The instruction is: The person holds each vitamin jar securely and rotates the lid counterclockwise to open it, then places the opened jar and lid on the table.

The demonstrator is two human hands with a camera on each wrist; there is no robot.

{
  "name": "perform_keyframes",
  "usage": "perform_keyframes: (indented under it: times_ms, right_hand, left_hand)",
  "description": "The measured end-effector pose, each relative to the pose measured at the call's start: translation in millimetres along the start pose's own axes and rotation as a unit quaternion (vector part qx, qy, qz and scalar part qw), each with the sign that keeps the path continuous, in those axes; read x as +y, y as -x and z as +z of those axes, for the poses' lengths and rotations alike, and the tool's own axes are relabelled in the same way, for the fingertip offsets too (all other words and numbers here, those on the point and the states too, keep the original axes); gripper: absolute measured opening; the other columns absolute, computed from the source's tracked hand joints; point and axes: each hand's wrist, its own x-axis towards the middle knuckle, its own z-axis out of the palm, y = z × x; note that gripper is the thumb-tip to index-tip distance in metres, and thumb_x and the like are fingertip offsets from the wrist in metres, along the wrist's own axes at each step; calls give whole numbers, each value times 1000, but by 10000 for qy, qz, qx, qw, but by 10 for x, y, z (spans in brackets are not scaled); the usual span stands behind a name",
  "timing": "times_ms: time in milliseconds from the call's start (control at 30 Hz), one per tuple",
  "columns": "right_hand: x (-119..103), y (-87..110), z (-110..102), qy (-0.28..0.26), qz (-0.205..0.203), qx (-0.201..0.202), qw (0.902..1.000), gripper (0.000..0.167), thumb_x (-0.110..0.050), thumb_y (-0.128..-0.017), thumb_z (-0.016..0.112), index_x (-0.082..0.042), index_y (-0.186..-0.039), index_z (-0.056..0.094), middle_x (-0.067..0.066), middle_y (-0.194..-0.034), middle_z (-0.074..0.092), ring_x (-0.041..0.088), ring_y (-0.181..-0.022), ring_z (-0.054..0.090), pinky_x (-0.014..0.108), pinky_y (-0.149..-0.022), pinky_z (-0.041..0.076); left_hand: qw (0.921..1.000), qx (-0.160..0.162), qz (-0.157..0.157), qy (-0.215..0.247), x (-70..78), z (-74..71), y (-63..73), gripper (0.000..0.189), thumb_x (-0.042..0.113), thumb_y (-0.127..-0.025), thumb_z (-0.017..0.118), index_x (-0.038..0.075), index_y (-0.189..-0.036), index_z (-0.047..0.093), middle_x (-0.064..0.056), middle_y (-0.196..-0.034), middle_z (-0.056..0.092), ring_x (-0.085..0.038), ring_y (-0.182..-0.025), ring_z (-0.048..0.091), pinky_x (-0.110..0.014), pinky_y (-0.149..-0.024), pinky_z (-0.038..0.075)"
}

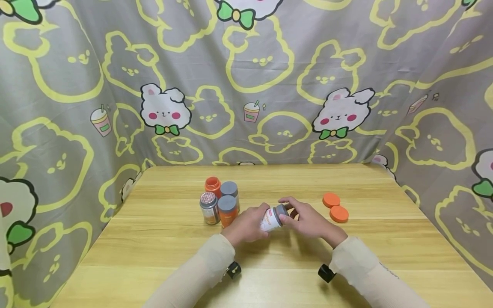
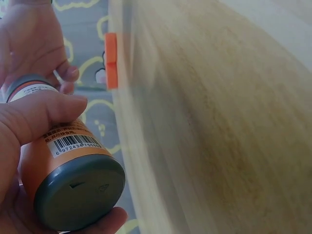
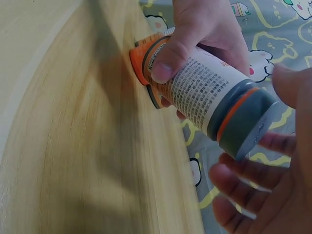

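Observation:
My left hand (image 1: 246,224) grips a supplement bottle (image 1: 271,220) by its body, tilted, with its cap end toward my right hand. The bottle has a white and orange label, a dark grey base (image 2: 80,192) and a barcode near that base. A grey cap (image 3: 248,124) tops it, with a thin orange ring below. Around this cap my right hand (image 1: 308,220) is spread. In the right wrist view its thumb stands apart from the cap, while the fingers (image 3: 239,190) lie loosely bent below it.
Left of my hands stand an orange bottle without a cap (image 1: 213,183), two grey-capped bottles (image 1: 228,205) and a grey bottle with a patterned top (image 1: 209,198). Two orange caps (image 1: 339,214) lie on the wooden table (image 1: 385,239) at right. A patterned curtain (image 1: 269,141) surrounds the table.

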Motion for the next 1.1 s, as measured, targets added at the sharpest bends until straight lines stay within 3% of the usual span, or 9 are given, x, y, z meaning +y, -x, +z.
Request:
perform_keyframes:
  times_ms: [200,800,967,1100]
  right_hand:
    - [10,3,5,17,118,27,9999,39,-33,-98,57,-5,-124,53,5,-94,64,18,-75,59,30,-62,48]
    - [-7,9,1,-156,-152,13,9998,41,-23,-94,64,-4,-128,50,9,-105,62,20,-88,61,31,-72,51]
    - [-26,0,-2,62,126,42,9999,39,-33,-100,55,-3,-124,51,5,-92,66,15,-75,63,30,-65,50]
    - [-32,-5,0,-14,220,-19,9998,38,-35,-99,55,-4,-121,54,2,-87,65,12,-73,62,30,-64,50]
  left_hand:
    - [10000,-48,-52,11,22,-11,7,62,17,-72,85,15,-122,49,2,-90,59,-11,-75,55,-28,-68,47]
    - [9999,-40,-66,-80,14,-18,22,64,17,-72,85,14,-124,48,0,-91,60,-11,-75,55,-27,-68,47]
    - [9999,-50,-81,59,13,-20,20,64,17,-72,85,14,-125,49,0,-93,60,-11,-77,55,-29,-70,47]
    - [9999,-49,-42,80,11,-19,22,64,17,-72,85,14,-124,49,1,-92,60,-10,-77,55,-28,-70,47]
